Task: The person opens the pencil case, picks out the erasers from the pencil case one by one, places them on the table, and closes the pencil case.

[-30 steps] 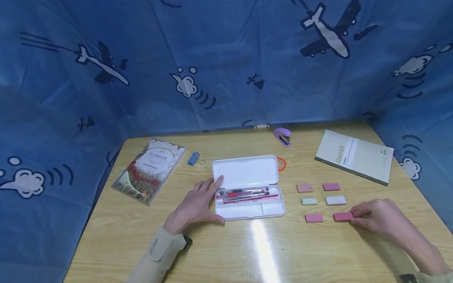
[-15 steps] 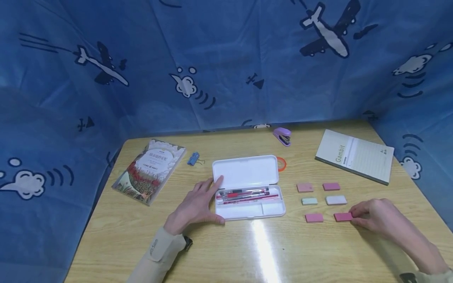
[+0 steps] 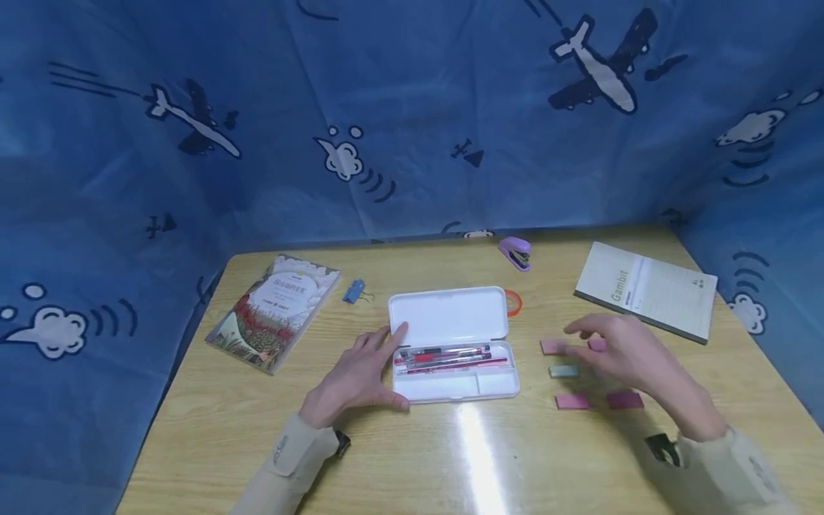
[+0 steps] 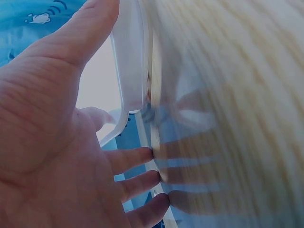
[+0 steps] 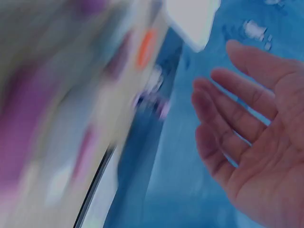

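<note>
A white pencil case (image 3: 438,388) lies with its lid (image 3: 448,315) raised; pens and pencils (image 3: 444,357) fill its rear compartment. My left hand (image 3: 352,375) rests spread along its left side, thumb at the lower corner and index finger at the lid's edge. My right hand (image 3: 618,352) hovers over the erasers with loosely bent fingers and holds nothing, as the right wrist view confirms. Near its fingertips lies a pale pink eraser (image 3: 552,347). A light green eraser (image 3: 563,372), a pink eraser (image 3: 571,401) and a dark pink eraser (image 3: 624,400) sit below. The hand hides the white eraser.
A picture-covered book (image 3: 273,312) and a blue binder clip (image 3: 355,290) lie at the left. Behind the case are an orange ring (image 3: 513,303) and a purple stapler (image 3: 516,253). A notebook (image 3: 646,292) is at the right. Blue cloth (image 3: 412,107) surrounds the table.
My right hand has let go of the dark pink eraser and moved up and left over the upper erasers. My left hand stays at the case.
</note>
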`<state>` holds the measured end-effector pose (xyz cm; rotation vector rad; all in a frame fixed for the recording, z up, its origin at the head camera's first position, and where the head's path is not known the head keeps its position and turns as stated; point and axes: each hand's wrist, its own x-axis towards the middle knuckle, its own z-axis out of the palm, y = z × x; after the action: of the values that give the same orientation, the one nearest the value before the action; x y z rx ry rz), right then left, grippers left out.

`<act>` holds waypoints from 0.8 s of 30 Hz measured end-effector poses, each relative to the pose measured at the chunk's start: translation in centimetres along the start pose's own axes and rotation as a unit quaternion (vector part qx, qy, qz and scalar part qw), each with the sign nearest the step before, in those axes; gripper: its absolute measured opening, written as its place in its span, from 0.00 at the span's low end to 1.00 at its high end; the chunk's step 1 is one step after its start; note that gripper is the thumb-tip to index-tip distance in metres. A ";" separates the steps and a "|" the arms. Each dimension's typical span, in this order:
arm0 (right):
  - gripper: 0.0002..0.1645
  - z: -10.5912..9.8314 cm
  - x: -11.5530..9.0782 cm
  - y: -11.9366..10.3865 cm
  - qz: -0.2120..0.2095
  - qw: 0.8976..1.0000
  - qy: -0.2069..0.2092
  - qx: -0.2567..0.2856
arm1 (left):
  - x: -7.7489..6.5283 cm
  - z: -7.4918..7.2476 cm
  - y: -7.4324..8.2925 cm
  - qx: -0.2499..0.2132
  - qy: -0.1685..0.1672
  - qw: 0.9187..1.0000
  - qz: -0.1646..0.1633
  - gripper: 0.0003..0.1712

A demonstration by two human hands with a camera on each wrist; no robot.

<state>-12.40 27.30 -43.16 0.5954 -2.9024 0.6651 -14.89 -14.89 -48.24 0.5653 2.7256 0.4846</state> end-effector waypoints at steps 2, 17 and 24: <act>0.19 1.0 2.2 -1.4 -0.030 0.999 0.011 0.002 | -0.1 0.1 -0.1 0.002 0.000 1.000 -0.001 0.78; 0.33 4.5 8.4 -5.1 -0.043 0.998 -0.004 -0.047 | -0.4 -0.1 0.9 0.053 0.021 0.998 0.018 0.74; 0.26 4.7 7.5 -5.3 -0.080 0.995 0.063 -0.017 | -1.5 -0.3 2.4 0.143 0.036 0.989 0.008 0.61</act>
<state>-17.25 18.24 -43.89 0.7443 -2.7102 0.6070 -12.94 -13.53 -46.65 0.6526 2.8825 0.1188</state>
